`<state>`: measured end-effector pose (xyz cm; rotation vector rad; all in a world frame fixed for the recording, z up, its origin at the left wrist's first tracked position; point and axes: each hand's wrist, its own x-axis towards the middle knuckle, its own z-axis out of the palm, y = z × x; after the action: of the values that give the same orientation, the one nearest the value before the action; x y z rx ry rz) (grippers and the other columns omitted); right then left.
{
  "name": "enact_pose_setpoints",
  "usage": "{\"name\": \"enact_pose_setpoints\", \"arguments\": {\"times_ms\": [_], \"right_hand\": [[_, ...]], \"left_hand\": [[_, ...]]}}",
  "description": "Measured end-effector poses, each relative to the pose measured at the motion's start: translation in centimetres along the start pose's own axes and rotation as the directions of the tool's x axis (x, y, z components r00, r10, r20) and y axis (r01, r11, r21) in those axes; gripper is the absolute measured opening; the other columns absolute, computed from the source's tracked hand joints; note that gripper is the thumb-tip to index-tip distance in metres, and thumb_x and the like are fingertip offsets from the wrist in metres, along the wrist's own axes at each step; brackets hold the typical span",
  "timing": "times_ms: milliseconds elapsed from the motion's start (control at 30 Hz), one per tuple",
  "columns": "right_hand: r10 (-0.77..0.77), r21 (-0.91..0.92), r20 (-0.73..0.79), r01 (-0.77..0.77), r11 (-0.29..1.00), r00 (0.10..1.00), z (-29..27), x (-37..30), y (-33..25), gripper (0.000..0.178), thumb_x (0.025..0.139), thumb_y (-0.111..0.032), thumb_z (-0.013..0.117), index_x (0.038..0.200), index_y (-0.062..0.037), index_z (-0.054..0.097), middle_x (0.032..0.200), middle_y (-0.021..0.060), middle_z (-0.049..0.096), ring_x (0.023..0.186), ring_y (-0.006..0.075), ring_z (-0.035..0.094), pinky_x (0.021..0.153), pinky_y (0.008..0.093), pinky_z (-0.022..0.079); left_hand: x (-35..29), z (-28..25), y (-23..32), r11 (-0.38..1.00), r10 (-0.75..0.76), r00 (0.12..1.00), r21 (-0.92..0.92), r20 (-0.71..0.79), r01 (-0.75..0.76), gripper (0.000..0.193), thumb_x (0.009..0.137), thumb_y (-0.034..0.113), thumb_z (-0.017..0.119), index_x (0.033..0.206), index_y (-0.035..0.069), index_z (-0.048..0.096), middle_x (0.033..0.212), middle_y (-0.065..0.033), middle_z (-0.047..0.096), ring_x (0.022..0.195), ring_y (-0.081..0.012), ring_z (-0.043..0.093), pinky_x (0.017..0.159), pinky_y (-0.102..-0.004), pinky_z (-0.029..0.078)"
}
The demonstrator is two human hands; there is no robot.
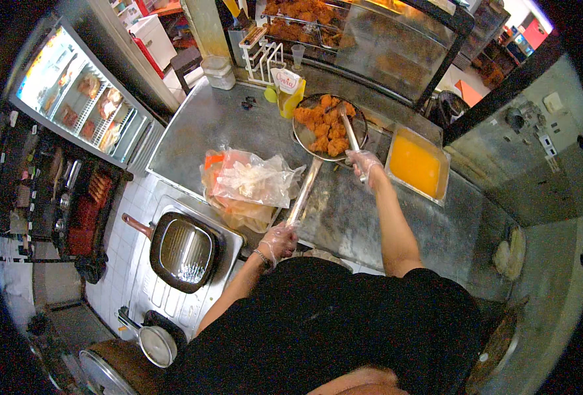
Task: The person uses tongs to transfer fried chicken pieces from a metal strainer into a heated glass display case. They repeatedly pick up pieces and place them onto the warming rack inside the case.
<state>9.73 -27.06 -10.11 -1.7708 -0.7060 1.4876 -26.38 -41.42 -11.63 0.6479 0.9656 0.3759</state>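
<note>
Fingers of the gloved L hand (281,242) were wrapped round the near end of a long shiny handle (306,192) leading up to a round metal strainer (339,158); those of the gloved R hand (366,164) clasped tongs (352,135) just off the strainer's near-R rim. Largest, a steel worktop (199,128) spread beneath and around the strainer; whether the strainer rested on it or hung just above, can't tell. Loaded, the strainer was prob. stiff and nose-heavy, best held by its handle; its bowl lay well beyond the L fingers, approx. in line w/ them. Near-L of the strainer sat crumpled plastic bags (255,181), apparently light, limp and slick. R of it stood a metal tray (447,174) of orange liquid, likely heavy and easily slopped, best lifted level by opposite rims. Tongs, prob. light and springy, reached from the R fingers into the strainer. Smallest, fried chicken pcs (319,125) were heaped in the strainer, apart from the R fingers, at the tongs' far end: prob. light, greasy, crusts apt to flake, best pinched gently mid-piece.
</note>
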Motion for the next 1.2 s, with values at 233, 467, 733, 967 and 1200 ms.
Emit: {"name": "enact_pose_setpoints", "arguments": {"times_ms": [233, 467, 733, 967, 1200], "right_hand": [[-0.058, 0.166, 0.116, 0.038, 0.985, 0.992, 0.2, -4.3, -2.7, 0.025, 0.089, -0.032, 0.065, 0.093, -0.0079, 0.063, 0.055, -0.0014, 0.044, 0.037, 0.0104, 0.035, 0.036, 0.0285, 0.028], [-0.333, 0.253, 0.272, 0.267, 0.93, 0.903, 4.1, -0.6, -15.3, 0.028, 0.09, -0.035, 0.064, 0.09, -0.0077, 0.063, 0.054, -0.0035, 0.042, 0.038, 0.0076, 0.036, 0.037, 0.0271, 0.028], [-0.455, -0.256, 0.139, 0.476, 0.841, 0.879, 12.1, 15.7, -32.6, 0.025, 0.09, -0.028, 0.067, 0.087, -0.0031, 0.069, 0.059, 0.0037, 0.054, 0.045, 0.0143, 0.046, 0.046, 0.032, 0.039], [-0.52, -0.905, 0.385, 0.423, -0.049, 0.762, 17.1, 31.6, -42.9, 0.037, 0.088, -0.038, 0.061, 0.104, -0.0063, 0.07, 0.107, 0.0176, 0.07, 0.096, 0.0293, 0.069, 0.081, 0.0446, 0.053], [-0.603, -0.872, 0.284, 0.462, 0.161, 0.746, 16.6, 27.3, -42.8, 0.037, 0.089, -0.035, 0.062, 0.108, -0.004, 0.068, 0.105, 0.015, 0.071, 0.092, 0.0279, 0.068, 0.081, 0.0426, 0.051]], "left_hand": [[-2.0, -0.4, 0.9, 0.913, 0.197, 0.979, 0.373, -0.049, -0.165, 0.037, 0.1, 0.047, 0.051, 0.102, 0.01, 0.053, 0.069, 0.001, 0.051, 0.051, -0.0088, 0.045, 0.042, -0.0242, 0.039], [-2.5, -0.8, 2.5, 0.982, 0.031, 0.994, 0.189, -0.103, -0.011, 0.041, 0.097, 0.05, 0.055, 0.091, 0.009, 0.055, 0.071, -0.0004, 0.053, 0.051, -0.01, 0.047, 0.044, -0.0264, 0.041], [-0.2, -4.8, 1.0, 0.964, -0.012, 0.993, 0.262, -0.114, 0.042, 0.049, 0.097, 0.054, 0.052, 0.091, 0.006, 0.064, 0.075, -0.0025, 0.061, 0.051, -0.0128, 0.052, 0.046, -0.0297, 0.044], [-1.6, -4.8, 3.6, 0.939, 0.059, 0.993, 0.343, -0.101, -0.021, 0.05, 0.099, 0.051, 0.049, 0.121, 0.007, 0.059, 0.086, -0.0018, 0.065, 0.063, -0.0102, 0.055, 0.055, -0.0262, 0.047], [-1.0, -5.7, 3.2, 0.939, -0.033, 0.998, 0.339, -0.053, 0.049, 0.044, 0.101, 0.048, 0.046, 0.117, 0.01, 0.06, 0.082, -0.0026, 0.063, 0.058, -0.0121, 0.055, 0.051, -0.0271, 0.047]]}}
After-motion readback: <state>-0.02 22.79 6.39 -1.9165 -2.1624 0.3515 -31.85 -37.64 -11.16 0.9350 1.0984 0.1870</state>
